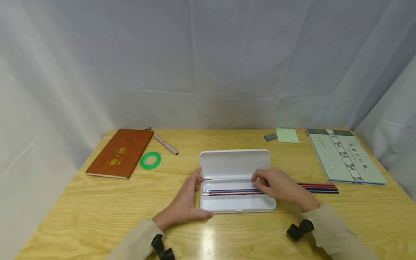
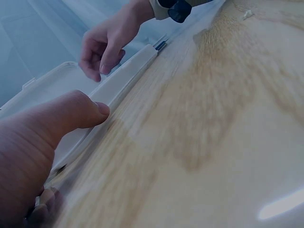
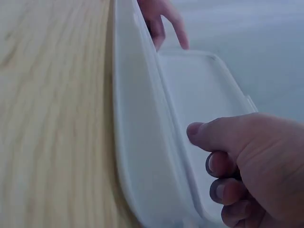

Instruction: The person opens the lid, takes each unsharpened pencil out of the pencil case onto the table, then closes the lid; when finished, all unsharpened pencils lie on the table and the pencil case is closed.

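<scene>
A long white plastic pencil case sits on the shiny yellow wooden table with its flat white lid flipped open at the back. The left hand holds the case by its left end, with the thumb on the front edge and the fingers around the back corner. Inside the case lie two thin pencils, a dark blue one and a dark red one. The right hand is over the right part of the case, its fingers loosely bent, and it looks like it holds nothing. Past that hand, some red and dark blue pencils lie on the table; the hand hides part of them, so I can't tell just how many. To the left are a brown notebook, a green tape ring and a pale pen. A small grey block, a light green paper square and a pale green book lie at the back right.
</scene>
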A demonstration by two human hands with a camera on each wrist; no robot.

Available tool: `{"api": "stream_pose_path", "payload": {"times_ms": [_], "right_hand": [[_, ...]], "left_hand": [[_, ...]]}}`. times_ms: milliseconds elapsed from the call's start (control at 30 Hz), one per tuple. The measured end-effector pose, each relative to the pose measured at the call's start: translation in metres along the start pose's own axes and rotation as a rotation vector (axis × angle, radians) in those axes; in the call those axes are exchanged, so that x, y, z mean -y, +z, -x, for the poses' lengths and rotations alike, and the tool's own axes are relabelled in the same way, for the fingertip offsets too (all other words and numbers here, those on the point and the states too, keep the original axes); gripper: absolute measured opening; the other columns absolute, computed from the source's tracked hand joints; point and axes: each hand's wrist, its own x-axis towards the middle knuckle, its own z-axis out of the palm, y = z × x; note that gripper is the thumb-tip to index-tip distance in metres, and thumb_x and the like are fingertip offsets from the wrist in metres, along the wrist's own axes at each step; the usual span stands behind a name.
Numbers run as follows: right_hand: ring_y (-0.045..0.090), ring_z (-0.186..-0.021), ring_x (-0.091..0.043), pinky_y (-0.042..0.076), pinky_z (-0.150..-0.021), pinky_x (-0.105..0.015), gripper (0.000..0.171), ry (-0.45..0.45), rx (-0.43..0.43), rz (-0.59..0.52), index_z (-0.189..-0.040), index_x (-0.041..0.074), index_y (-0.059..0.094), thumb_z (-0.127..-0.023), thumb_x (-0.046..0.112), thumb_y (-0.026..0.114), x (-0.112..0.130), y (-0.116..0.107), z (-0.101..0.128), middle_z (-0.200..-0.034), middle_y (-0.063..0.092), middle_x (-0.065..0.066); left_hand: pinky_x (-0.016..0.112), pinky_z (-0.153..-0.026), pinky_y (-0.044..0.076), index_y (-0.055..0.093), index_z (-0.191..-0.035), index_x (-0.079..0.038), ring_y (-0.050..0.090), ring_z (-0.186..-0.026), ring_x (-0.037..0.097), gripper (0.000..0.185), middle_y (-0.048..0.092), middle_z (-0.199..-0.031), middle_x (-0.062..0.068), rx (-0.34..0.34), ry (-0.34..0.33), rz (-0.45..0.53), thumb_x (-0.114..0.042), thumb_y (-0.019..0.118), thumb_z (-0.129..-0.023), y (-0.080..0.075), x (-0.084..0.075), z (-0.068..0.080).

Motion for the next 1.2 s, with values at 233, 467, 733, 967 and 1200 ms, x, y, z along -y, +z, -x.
{"api": "stream_pose_path", "payload": {"times_ms": [233, 467, 733, 967, 1200], "right_hand": [[0.041, -0.056, 0.004, 0.039, -0.053, -0.016, 0.005, -0.051, 0.029, 0.041, -0.092, 0.012, 0.072, -0.087, 0.013, 0.069, 0.009, 0.016, -0.016, -0.066, 0.058, 0.012], [0.051, -0.063, 0.001, 0.045, -0.059, -0.019, 0.006, -0.042, 0.049, 0.12, -0.09, 0.012, 0.074, -0.085, 0.014, 0.072, 0.016, 0.021, -0.029, -0.077, 0.069, 0.005], [0.048, -0.06, -0.001, 0.043, -0.057, -0.02, 0.005, -0.036, 0.06, 0.235, -0.084, 0.012, 0.069, -0.085, 0.016, 0.071, 0.026, 0.02, -0.03, -0.071, 0.064, 0.006], [0.038, -0.054, -0.002, 0.033, -0.05, -0.019, 0.005, -0.005, 0.012, 0.243, -0.087, 0.013, 0.066, -0.086, 0.017, 0.07, 0.03, 0.0, -0.016, -0.062, 0.052, 0.01], [0.033, -0.051, 0.001, 0.031, -0.048, -0.02, 0.004, 0.123, -0.046, 0.117, -0.092, 0.014, 0.066, -0.088, 0.014, 0.068, -0.003, -0.023, 0.026, -0.058, 0.042, 0.012]], "left_hand": [[0.033, -0.092, 0.045, 0.007, -0.155, -0.019, 0.045, -0.105, 0.013, 0.129, 0.045, -0.134, 0.002, -0.002, 0.013, -0.009, -0.038, 0.089, -0.057, 0.001, 0.001, -0.001], [0.034, -0.092, 0.045, 0.007, -0.155, -0.018, 0.046, -0.105, 0.014, 0.13, 0.045, -0.134, 0.003, -0.013, 0.012, -0.014, -0.036, 0.09, -0.056, 0.0, 0.001, -0.001], [0.033, -0.092, 0.045, 0.008, -0.155, -0.017, 0.046, -0.105, 0.014, 0.13, 0.045, -0.134, 0.003, -0.007, 0.028, 0.005, -0.037, 0.09, -0.056, 0.003, 0.003, -0.001], [0.033, -0.093, 0.045, 0.008, -0.155, -0.019, 0.046, -0.105, 0.014, 0.129, 0.044, -0.134, 0.003, -0.008, 0.039, 0.011, -0.036, 0.09, -0.056, 0.003, 0.003, -0.002], [0.034, -0.092, 0.045, 0.009, -0.155, -0.018, 0.046, -0.105, 0.015, 0.129, 0.044, -0.133, 0.004, -0.019, 0.023, 0.013, -0.036, 0.09, -0.056, 0.002, 0.001, 0.001]]}}
